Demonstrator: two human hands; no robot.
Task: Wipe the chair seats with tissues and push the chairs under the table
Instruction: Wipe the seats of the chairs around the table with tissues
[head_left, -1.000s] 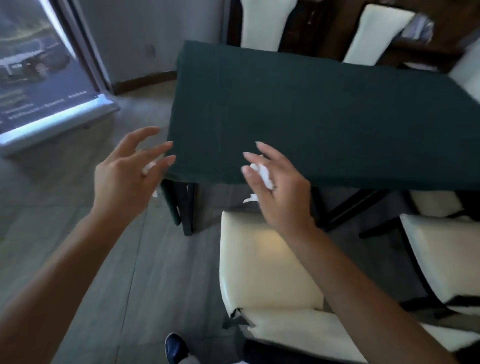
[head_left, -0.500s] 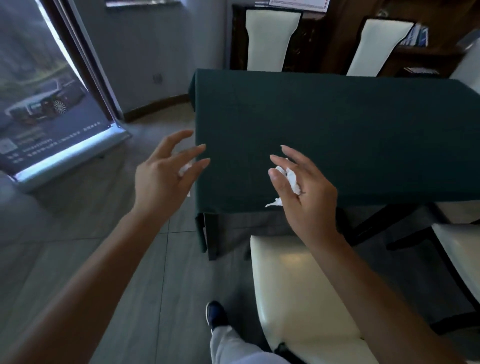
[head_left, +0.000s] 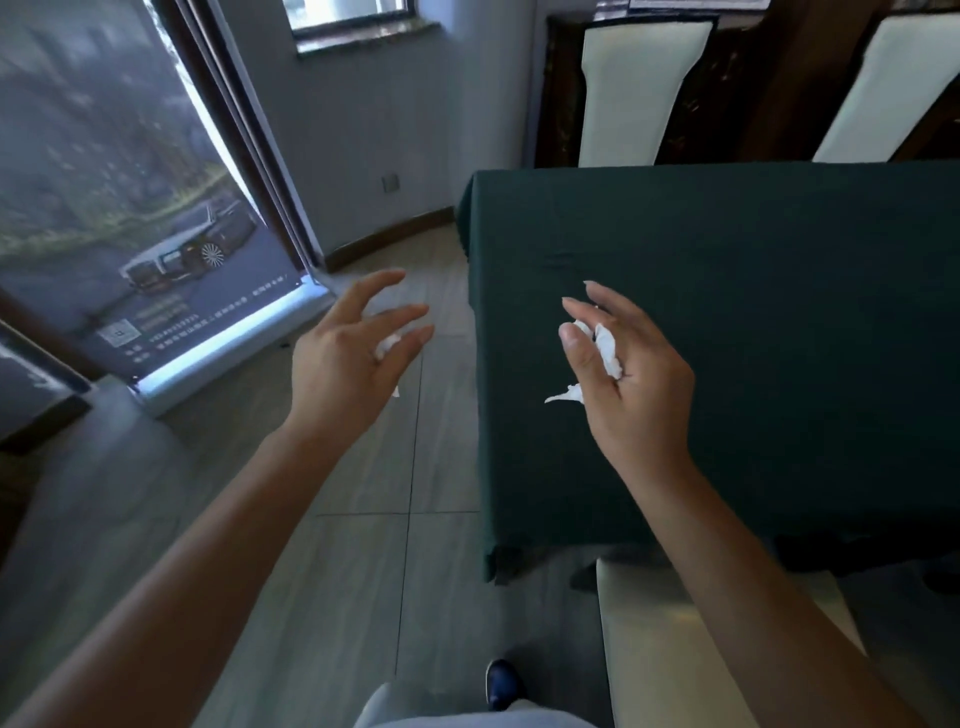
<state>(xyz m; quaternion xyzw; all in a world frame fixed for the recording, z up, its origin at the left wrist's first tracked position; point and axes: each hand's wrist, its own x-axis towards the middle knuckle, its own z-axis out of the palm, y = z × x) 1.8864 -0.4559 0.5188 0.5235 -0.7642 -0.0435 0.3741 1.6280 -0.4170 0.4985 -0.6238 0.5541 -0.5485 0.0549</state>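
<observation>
A grey tiled floor (head_left: 363, 571) runs past a roll-up banner (head_left: 135, 218) on my left, and the counter (head_left: 753, 338) under its dark green cloth fills the right of my view. My left hand (head_left: 343, 364) hangs over the floor with a scrap of tissue (head_left: 387, 347) tucked under loosely bent fingers; I judge that grip slack. My right hand (head_left: 628, 384) hovers above the counter, its grip pinching a crumpled tissue wad (head_left: 605, 353) between the fingers, a tail hanging free. The near chair (head_left: 654, 649) shows its pale seat at the counter's edge below my right arm, and two more chair backs (head_left: 639, 88) stand beyond the far side. I see these risks: either tissue slips out and drops before reaching a seat, the left one first. Pushing the chair while the cloth hangs low could snag the hem and drag it.
</observation>
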